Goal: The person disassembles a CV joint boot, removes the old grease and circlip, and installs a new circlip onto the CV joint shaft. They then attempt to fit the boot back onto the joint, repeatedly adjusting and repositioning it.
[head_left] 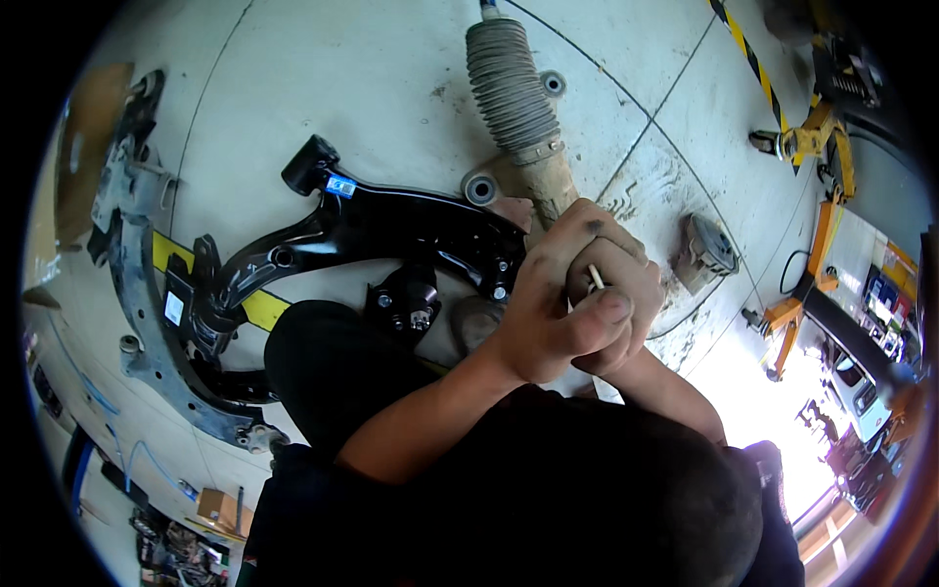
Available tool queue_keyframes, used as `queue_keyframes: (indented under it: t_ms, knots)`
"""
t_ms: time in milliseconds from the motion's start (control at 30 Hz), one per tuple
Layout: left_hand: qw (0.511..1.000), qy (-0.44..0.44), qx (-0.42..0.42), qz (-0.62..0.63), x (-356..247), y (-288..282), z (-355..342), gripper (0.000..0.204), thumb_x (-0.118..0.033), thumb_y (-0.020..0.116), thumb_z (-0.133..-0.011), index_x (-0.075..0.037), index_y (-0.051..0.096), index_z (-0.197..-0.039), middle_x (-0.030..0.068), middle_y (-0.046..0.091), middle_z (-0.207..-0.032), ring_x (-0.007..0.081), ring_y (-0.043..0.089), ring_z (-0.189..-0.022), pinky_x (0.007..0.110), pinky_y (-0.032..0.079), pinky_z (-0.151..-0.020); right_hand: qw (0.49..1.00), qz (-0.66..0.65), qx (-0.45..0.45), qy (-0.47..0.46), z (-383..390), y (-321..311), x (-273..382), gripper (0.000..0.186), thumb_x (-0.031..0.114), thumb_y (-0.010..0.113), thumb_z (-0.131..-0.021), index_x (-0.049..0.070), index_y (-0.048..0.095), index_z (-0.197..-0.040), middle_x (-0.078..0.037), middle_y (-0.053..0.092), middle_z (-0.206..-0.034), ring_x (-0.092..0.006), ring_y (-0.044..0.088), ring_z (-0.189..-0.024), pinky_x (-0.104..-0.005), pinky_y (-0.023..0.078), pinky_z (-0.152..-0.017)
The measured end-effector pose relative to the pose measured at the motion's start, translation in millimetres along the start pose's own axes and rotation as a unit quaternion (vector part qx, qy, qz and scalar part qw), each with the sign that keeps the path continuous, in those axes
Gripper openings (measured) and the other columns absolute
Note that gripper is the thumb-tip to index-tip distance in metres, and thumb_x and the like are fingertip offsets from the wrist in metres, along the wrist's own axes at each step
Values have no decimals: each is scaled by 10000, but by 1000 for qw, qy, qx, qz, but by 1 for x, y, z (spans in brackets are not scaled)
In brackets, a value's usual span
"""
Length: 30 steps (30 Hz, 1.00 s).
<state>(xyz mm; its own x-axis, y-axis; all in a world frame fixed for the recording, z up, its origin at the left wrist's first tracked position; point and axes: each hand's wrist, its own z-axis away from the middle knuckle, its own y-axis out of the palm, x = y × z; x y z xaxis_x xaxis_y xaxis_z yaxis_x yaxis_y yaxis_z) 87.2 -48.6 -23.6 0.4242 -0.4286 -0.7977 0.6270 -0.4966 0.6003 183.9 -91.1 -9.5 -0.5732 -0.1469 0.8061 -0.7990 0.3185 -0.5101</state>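
My left hand and my right hand are closed together over the lower end of a dirty steering rack. A thin pale stick pokes out between their fingers; I cannot make out which hand holds it or what else they grip. The rack's grey ribbed bellows points away from me. A glossy black control arm with a blue label lies to the left, above a black bracket part. A dirty cylindrical metal part lies right of my hands.
At left lie a long worn metal subframe, cardboard and a blue hose. Yellow-black tape marks the floor. Orange wheeled equipment stands at right, with clutter beyond. A cardboard box sits at lower left.
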Motion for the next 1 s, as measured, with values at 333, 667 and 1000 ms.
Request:
queue_keyframes:
  t_ms: [333, 667, 1000]
  knots:
    - [998, 55, -31, -12, 14, 2, 9, 701, -630, 427, -953, 45, 611, -1005, 147, 534, -1049, 229, 547, -952, 347, 422, -878, 987, -122, 6, 104, 14, -2, -2, 620, 497, 365, -921, -65, 592, -792, -231, 624, -831, -335, 634, -710, -352, 499, -641]
    - [996, 80, -40, -26, 28, 7, 9, 648, -630, 519, -902, 11, 556, -992, 127, 504, -992, 220, 520, -943, 364, 418, -857, 997, 34, 4, 63, 20, -4, -5, 469, 434, 469, -887, 14, 529, -688, -103, 538, -656, -241, 541, -530, -317, 401, -500]
    - [989, 129, -36, -64, 38, 6, 7, 475, -468, 421, -932, -9, 541, -950, 123, 539, -904, 221, 543, -838, 362, 468, -804, 998, -40, -22, 42, 23, -1, -6, 539, 455, 392, -940, 21, 544, -659, -75, 532, -597, -214, 530, -499, -309, 385, -470]
